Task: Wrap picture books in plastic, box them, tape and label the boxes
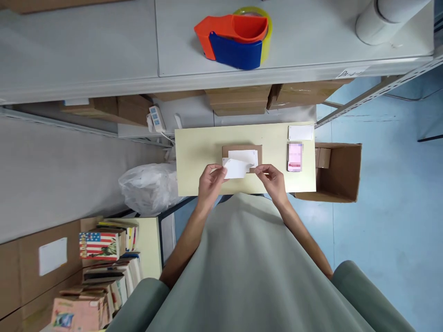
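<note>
A small brown cardboard box lies on the pale yellow table in front of me, with a white paper label over its top. Closer to me is a second white sheet, which looks like a sticker label; its right end curls up. My left hand pinches this sheet at its left edge between thumb and fingers. By the curled end, my right hand has thumb and forefinger pressed together, but whatever they pinch is too small to tell.
A phone and white slips lie at the table's right. Beyond stands an open carton. A shelf above holds a tape dispenser and white rolls. A plastic bag and books are left.
</note>
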`<state>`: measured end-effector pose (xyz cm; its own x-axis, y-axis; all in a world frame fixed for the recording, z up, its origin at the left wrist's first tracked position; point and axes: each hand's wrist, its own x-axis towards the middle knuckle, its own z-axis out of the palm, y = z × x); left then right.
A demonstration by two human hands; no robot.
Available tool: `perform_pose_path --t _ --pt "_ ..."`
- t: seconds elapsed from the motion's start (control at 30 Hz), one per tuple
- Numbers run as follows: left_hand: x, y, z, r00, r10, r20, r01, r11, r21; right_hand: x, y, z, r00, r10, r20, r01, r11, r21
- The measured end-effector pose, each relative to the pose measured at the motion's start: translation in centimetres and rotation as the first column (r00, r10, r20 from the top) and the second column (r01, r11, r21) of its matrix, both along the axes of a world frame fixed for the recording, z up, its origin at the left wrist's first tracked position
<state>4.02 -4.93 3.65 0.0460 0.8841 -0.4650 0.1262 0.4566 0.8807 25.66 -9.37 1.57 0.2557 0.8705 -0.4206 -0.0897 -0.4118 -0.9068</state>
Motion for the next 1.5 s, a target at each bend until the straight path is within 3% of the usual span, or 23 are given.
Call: perform_pose_path --t 0.27,0.5,0.67,1.1,1.33,1.5 --pt "-0.3 -0.7 -1.2 0.989 0.112 0.100 -0.099 0.986 -0.132 0.8 -1.1 -2.8 0.999 0.022 -0.029 -0.024 0.998 -0.065" --pt "0.3 -1.0 -1.1 0.985 0.085 0.149 -0.061 0.985 -0.162 0.5 -0.8 -3.3 0.998 0.054 -0.033 -0.056 0.996 -0.072" --pt "0.3 -1.2 -2.0 0.981 0.079 0.178 -0.046 0.982 -0.181 0.7 -1.0 -3.5 0.998 0.062 0.005 -0.062 0.996 -0.069" --pt "0.0 -2.3 -7.4 0.979 0.115 0.167 -0.075 0.970 -0.229 0.3 -1.8 -6.0 0.976 0.118 0.181 -0.089 0.983 -0.160" --pt "-0.2 0.3 -10.8 0.988 0.143 0.051 -0.132 0.976 -0.175 0.9 0.7 -7.5 0.960 0.083 0.267 -0.051 0.991 -0.124" --pt "0.6 3.1 -13.8 0.986 0.121 -0.116 -0.126 0.992 -0.031 0.8 3.0 -9.2 0.924 0.100 0.370 -0.049 0.988 -0.145"
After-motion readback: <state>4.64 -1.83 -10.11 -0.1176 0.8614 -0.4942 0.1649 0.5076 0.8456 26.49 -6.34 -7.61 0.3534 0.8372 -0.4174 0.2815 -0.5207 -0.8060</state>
